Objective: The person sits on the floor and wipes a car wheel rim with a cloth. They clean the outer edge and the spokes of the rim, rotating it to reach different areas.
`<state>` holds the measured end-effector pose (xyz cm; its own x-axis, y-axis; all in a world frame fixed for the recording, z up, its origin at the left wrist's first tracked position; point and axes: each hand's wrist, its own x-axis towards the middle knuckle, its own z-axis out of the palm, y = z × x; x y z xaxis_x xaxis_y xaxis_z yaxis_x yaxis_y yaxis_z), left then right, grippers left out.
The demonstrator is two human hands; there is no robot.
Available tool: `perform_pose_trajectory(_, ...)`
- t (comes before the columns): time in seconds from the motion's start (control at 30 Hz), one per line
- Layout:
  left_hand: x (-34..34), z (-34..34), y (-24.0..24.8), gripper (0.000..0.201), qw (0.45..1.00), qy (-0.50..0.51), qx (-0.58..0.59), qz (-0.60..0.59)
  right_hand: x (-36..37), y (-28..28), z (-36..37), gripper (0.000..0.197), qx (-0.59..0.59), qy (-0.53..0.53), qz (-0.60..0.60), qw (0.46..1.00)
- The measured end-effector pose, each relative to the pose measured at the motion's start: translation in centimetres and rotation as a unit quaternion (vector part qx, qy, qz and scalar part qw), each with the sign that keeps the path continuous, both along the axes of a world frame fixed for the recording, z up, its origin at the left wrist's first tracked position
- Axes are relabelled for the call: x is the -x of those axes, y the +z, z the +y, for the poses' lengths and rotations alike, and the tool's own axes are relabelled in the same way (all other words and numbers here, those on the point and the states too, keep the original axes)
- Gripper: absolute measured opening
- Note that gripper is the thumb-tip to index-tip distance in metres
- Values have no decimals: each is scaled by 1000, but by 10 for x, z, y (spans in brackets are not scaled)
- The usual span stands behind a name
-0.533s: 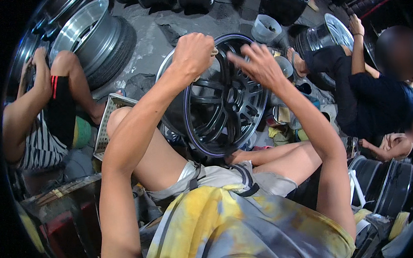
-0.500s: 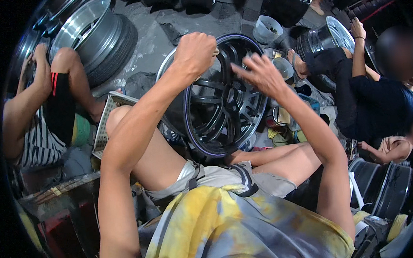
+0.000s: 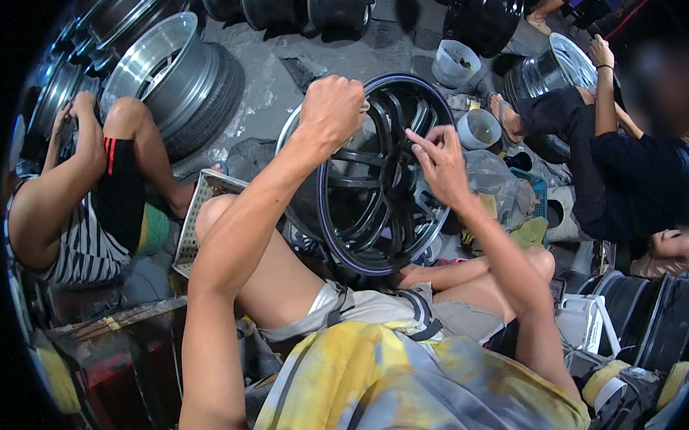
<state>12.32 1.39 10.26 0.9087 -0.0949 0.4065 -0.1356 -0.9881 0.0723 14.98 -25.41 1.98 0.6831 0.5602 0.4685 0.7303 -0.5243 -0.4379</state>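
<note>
Tilted between my legs is a black multi-spoke wheel rim (image 3: 358, 182) with a thin purplish line round its lip. My left hand (image 3: 331, 112) is closed in a fist at the rim's upper left edge. A bit of something pale shows by its fingers, too small to name. Over the right side of the spokes, my right hand (image 3: 440, 161) has its index finger stretched out and the others loosely bent. I see nothing held in it. Whether its fingertips touch the spokes I cannot tell.
A silver wheel with a tyre (image 3: 201, 98) lies at the left, near a seated person (image 3: 74, 196). Another person (image 3: 642, 171) sits at the right by a second wheel (image 3: 538, 72). Plastic tubs (image 3: 455, 66), a perforated crate (image 3: 195, 225) and black rims (image 3: 339, 8) stand around.
My right hand has gone from spread, blurred fingers to a stretched index finger, slightly lower in the picture. My left fist stays at the rim's edge. The whole view has shifted a little.
</note>
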Motion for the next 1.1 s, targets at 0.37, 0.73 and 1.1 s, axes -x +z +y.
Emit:
perform_pose_trajectory(0.37,4,-22,12,26,998,-20,51,-17,-24,17,66,37,-189,-19,154,970)
perform_pose_trajectory(0.73,-15,-34,20,31,982,-17,186,-1,73,-95,-84,39,50,-297,297,906)
perform_pose_trajectory(1.1,89,4,8,48,942,71,200,261,135,-122,-58,49,-155,-235,459,843)
